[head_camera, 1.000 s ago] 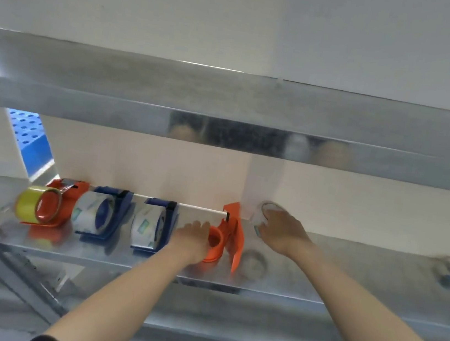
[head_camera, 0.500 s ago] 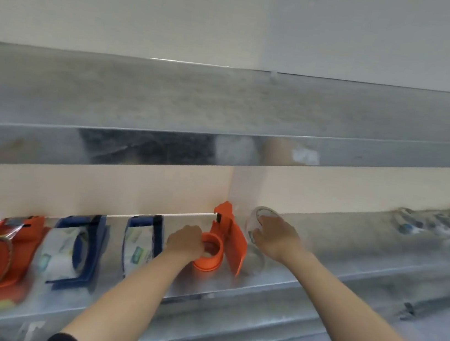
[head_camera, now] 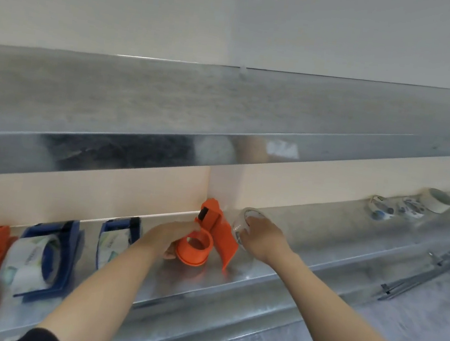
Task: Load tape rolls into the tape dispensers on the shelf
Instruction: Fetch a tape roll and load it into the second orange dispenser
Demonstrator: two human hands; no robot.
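Orange and empty, a tape dispenser (head_camera: pixel 216 234) sits on the metal shelf (head_camera: pixel 324 236), its hub gripped by the left hand (head_camera: pixel 168 234), apparently to steady it, as the right hand (head_camera: pixel 261 240) clasps a clear tape roll (head_camera: pixel 241 220) just beside it.

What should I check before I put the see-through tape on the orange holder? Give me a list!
1. The spool of the orange dispenser is empty: ok.
2. The left hand holds the orange dispenser steady on the shelf: ok.
3. The right hand grips the clear tape roll: ok.
4. The roll is lined up with the spool: not ok, it is on the other side of the dispenser's plate, to the right.
5. Which way the tape's loose end faces: cannot tell, too blurry.
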